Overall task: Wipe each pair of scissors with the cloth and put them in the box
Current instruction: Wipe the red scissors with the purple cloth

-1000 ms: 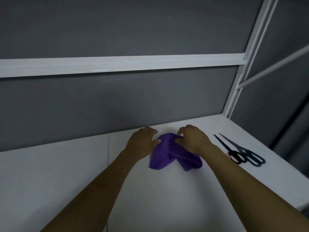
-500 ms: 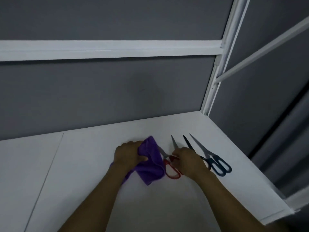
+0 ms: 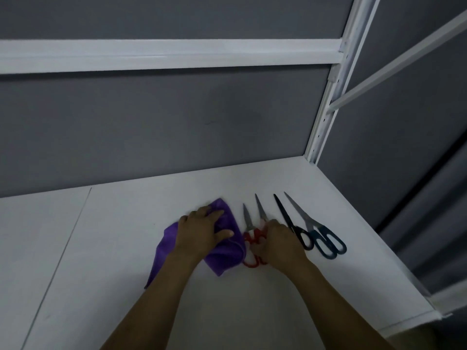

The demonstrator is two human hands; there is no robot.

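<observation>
Head view shows the left hand [image 3: 202, 233] clutching the purple cloth [image 3: 227, 257] on the surface [image 3: 126, 261], the right hand [image 3: 280, 242] grasping red scissors [image 3: 249, 223] just right of it; best lifted by the handles, blades away.

Scissors: three pairs on the counter [image 3: 252, 311].
- red-handled pair [image 3: 253, 236]: one. Two blades show above the red handles, counted as a single open pair.
- black-handled pair [image 3: 290, 221]: one.
- dark-blue-handled pair [image 3: 326, 241]: one.

Cloths: one purple cloth [image 3: 227, 251].

Hands: two, left hand [image 3: 202, 231] and right hand [image 3: 280, 241].
</observation>
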